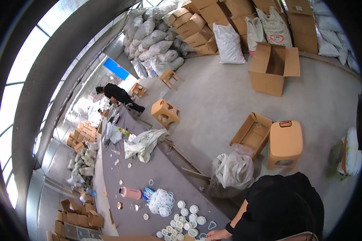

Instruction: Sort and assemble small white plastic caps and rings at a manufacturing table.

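Note:
At the lower edge, my right hand [218,235] reaches over the grey-covered table [149,176], with a black band on its wrist. Its fingers are drawn together beside a small white ring-shaped piece [202,236]; what they grip is too small to make out. A heart-shaped white ring [212,225] lies just beyond the hand. Several round white and clear caps [194,209] are gathered to its left. Farther left is a heap of thin white rings [161,203], with a blue packet [148,194] and a pink bottle [131,193] alongside. My left hand is out of sight.
A white sack [144,145] lies across the table farther along. Beside it on the floor stand an open carton [251,134], a tan stool [285,143] and a crumpled white sack [233,169]. Another person [118,95] bends over the far end. Stacked sacks [153,38] line the back.

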The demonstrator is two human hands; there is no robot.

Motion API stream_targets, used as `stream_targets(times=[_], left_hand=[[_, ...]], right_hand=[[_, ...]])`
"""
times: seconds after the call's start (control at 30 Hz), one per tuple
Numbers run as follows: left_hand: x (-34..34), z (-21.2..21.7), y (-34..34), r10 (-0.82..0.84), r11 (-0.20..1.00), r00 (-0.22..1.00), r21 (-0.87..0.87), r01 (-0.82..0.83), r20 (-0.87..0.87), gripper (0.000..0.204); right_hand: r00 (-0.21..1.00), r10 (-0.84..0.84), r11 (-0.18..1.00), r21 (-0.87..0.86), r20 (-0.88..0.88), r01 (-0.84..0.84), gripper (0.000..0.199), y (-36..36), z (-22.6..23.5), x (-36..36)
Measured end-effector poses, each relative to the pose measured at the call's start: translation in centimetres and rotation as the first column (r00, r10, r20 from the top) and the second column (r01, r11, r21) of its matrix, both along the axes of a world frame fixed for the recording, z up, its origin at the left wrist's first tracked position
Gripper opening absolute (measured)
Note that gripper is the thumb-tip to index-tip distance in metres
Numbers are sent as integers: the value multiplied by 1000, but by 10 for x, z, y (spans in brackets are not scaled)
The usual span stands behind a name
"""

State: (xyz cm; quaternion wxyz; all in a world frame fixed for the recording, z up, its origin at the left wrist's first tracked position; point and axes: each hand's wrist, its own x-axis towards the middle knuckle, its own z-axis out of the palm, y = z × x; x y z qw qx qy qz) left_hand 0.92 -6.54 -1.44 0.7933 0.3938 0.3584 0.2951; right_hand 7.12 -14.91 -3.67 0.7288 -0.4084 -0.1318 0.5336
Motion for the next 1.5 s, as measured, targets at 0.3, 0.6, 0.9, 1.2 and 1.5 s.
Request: stream_targets(times=[0.3, 0.6, 0.9, 1.2, 1.5], left_hand=[[81, 16, -45, -72, 997, 997, 39, 72, -1, 16], [110, 12, -106, -31, 999, 999, -21, 31, 17, 17], [78, 2, -127, 68, 993, 997, -96, -66, 19, 18], [16, 8, -80, 52, 987, 992, -156, -33, 118, 16], [-62, -6, -53, 74, 791, 974, 607, 73, -214, 24]], right_hand=[[995, -92, 995, 47, 42, 90, 23, -52, 26, 66], [992, -69, 998, -5, 105, 70, 23, -113, 34, 93], [982, -189, 982, 22, 15, 189, 19, -118, 29, 94], [967, 81, 990, 135, -241, -49, 17, -67, 22, 59], [982, 181, 980, 88, -49, -177, 21, -27, 27, 0]])
